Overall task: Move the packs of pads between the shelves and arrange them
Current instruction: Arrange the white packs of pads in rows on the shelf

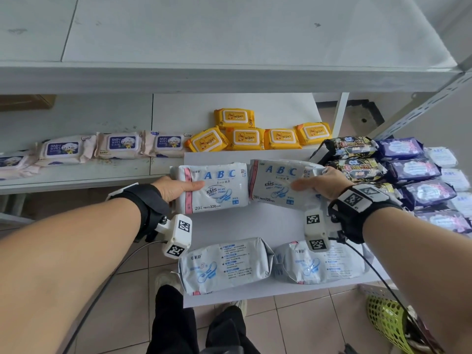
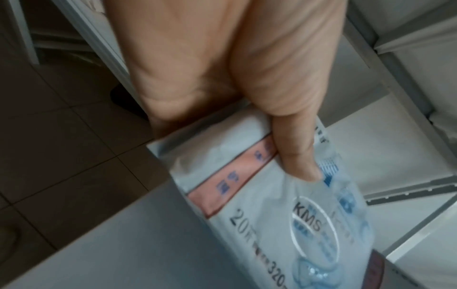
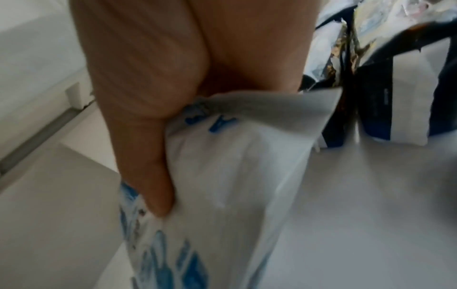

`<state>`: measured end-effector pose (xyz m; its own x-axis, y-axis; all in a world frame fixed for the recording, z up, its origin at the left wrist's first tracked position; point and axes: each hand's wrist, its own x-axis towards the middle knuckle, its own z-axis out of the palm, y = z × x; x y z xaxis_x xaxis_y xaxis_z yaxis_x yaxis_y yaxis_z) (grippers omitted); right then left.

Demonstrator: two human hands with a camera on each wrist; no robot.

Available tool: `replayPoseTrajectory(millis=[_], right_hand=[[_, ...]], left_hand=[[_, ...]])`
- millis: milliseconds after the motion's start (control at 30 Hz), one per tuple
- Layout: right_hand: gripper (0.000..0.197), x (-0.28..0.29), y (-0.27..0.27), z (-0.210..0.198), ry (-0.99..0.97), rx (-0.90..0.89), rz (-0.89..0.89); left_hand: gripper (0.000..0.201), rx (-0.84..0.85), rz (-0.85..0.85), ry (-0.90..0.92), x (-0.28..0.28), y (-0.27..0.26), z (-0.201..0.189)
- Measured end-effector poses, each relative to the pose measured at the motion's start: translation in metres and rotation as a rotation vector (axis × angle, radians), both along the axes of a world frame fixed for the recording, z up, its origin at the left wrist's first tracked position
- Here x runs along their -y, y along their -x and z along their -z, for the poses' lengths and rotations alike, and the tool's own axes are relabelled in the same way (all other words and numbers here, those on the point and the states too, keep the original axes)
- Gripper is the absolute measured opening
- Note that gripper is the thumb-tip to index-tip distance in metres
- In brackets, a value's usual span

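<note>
White plastic, printed pale blue, wraps the two nearest packs (image 1: 224, 264), which lie back-side up, side by side at the front of the white board (image 1: 245, 226). Beyond them, the left hand (image 1: 176, 187) pinches the pink-striped end of the left ABC pack (image 1: 219, 187), thumb on top, while the right hand (image 1: 319, 183) clamps the right ABC pack (image 1: 275, 182) by its right end. Dark packs (image 1: 408, 169) crowd the right side; farthest back lie yellow wipes (image 1: 255, 134).
</note>
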<state>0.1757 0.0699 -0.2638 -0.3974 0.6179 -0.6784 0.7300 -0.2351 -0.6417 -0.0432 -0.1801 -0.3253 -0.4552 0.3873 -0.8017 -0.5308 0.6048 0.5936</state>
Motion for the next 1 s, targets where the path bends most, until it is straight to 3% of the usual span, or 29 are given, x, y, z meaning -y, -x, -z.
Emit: replayPoseTrajectory(millis=[267, 500, 600, 700, 1000], right_hand=[[0.05, -0.002, -0.004, -0.035, -0.058, -0.069, 0.034], [0.039, 0.011, -0.003, -0.107, 0.301, -0.441, -0.059], [0.051, 0.031, 0.012, -0.135, 0.356, -0.58, -0.103], [0.043, 0.05, 0.03, -0.16, 0.409, -0.695, -0.151], [0.054, 0.125, 0.075, -0.213, 0.392, -0.806, -0.231]], left_hand=[[0.062, -0.091, -0.142, -0.031, 0.006, 0.0, -0.036], [0.097, -0.142, -0.212, -0.158, 0.027, -0.011, -0.099], [0.089, -0.218, -0.271, -0.207, 0.037, -0.019, -0.134], [0.07, -0.297, -0.385, -0.249, 0.051, -0.019, -0.166], [0.069, -0.453, -0.525, -0.373, 0.12, 0.026, -0.231]])
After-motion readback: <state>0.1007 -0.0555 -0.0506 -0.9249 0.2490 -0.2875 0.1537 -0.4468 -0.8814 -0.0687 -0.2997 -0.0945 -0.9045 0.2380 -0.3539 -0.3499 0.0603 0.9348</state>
